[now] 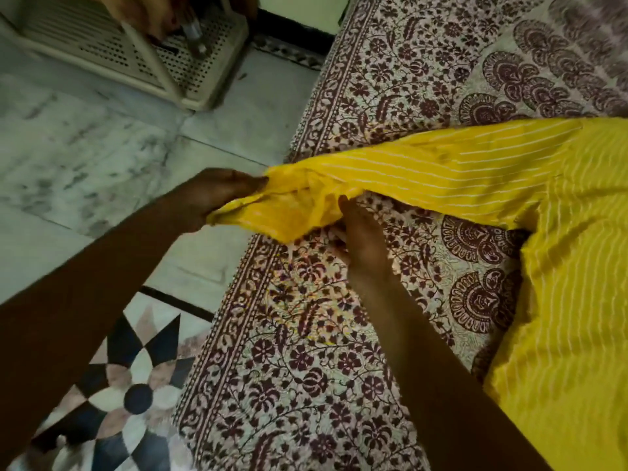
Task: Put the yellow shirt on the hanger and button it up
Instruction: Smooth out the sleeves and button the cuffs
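— So, where is the yellow shirt [560,283]?

— Lying on the bed [306,368], which is covered in a maroon floral print. The shirt's body is heaped at the bed's right side. One white-striped sleeve [424,164] is drawn taut across the bed toward its left edge.

— And your hands?

— My left hand [217,195] is just past that edge, out over the marble floor [85,147], with its fingers curled tight round the bunched end of the sleeve. My right hand [360,239] is over the bed, just inside the same edge, with its back turned up. Its fingertips are against the sleeve's lower fold. Blur hides whether they pinch the cloth or only touch it, so I cannot tell.

— Anything else around?

— A cream perforated plastic rack [136,45] stands on the floor, well off the bed's left edge at its far end. A dark star inlay [136,396] is set in the floor just beside the bed's near end.
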A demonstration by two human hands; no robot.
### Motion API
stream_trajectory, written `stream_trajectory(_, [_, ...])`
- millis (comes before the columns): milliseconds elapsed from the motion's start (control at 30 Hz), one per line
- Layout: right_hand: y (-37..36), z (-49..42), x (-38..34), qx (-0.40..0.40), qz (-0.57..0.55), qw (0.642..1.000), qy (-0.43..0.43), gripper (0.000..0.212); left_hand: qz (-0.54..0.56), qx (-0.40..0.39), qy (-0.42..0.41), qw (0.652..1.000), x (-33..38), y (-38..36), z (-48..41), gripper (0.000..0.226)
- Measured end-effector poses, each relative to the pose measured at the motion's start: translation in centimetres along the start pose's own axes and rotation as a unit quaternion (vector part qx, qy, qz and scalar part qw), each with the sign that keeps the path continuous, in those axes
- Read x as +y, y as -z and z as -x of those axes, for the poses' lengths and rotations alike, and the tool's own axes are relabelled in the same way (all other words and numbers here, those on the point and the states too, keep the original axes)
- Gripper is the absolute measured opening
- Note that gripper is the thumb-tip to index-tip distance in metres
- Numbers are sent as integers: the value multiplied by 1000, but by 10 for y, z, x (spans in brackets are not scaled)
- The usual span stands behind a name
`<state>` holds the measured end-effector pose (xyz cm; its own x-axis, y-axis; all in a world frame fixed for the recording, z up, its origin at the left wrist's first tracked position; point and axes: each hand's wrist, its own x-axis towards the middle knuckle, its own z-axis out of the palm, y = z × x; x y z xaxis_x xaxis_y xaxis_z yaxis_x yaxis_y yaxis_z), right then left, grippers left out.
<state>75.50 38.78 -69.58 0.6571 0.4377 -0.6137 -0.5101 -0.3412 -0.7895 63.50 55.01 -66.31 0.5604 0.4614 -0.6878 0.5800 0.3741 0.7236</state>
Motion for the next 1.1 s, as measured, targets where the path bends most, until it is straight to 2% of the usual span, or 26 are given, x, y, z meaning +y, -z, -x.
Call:
stream_trajectory(67, [-4,-1,8,34,37,999,14,24,7,-5,72,997,-25,7,-8,5])
stream_trajectory(100, [-5,-1,13,51,49,997,31,21,6,4,80,997,-35,8,-9,4])
stream_trajectory(133, [-7,2,18,66,57,995,40,16,2,14,61,998,-46,8,-10,16])
stream_trajectory(233, [-9,14,30,80,46,995,30,42,-4,57,-27,998,-63,2,-3,48])
stream_trajectory(333, [-14,24,34,38,41,998,16,29,-5,61,-94,994,-68,-7,5,60])
stream_trajectory(367, [-17,28,37,45,47,998,18,32,-2,61,-108,992,-68,-11,7,63])
stream_trajectory(400, [-20,35,38,80,90,992,36,51,-3,63,-121,991,-70,-15,11,68])
stream_trajectory(433, [-22,43,40,137,165,973,82,72,-7,69,-137,988,-72,-20,14,75])
stream_trajectory(467, [-23,49,44,187,244,939,151,81,-19,76,-152,985,-75,-26,16,80])
stream_trajectory(500, [-23,56,47,210,296,904,227,79,-32,86,-166,982,-79,-32,20,82])
stream_trajectory(533, [-23,61,48,193,323,884,276,73,-45,102,-176,978,-83,-37,23,84])
stream_trajectory(567, [-21,62,53,152,329,886,288,68,-55,117,-184,974,-87,-41,25,84])
stream_trajectory(633, [-19,61,62,74,349,897,260,62,-68,148,-203,966,-94,-45,29,78])
stream_trajectory(700, [-15,57,71,41,417,875,241,50,-65,172,-216,959,-101,-48,33,66])
stream_trajectory(767, [-12,55,75,53,453,854,252,30,-71,194,-221,953,-107,-50,36,57])
stream_trajectory(833, [-10,54,75,77,431,860,263,18,-89,214,-232,945,-112,-53,39,55])
stream_trajectory(933, [-7,55,78,92,405,873,256,20,-190,268,-242,913,-121,-55,41,60])
stream_trajectory(1033, [-4,55,84,101,400,874,255,20,-333,294,-270,854,-130,-53,37,38])
stream_trajectory(1100, [-3,58,86,91,398,870,276,20,-329,266,-266,866,-132,-52,32,25])
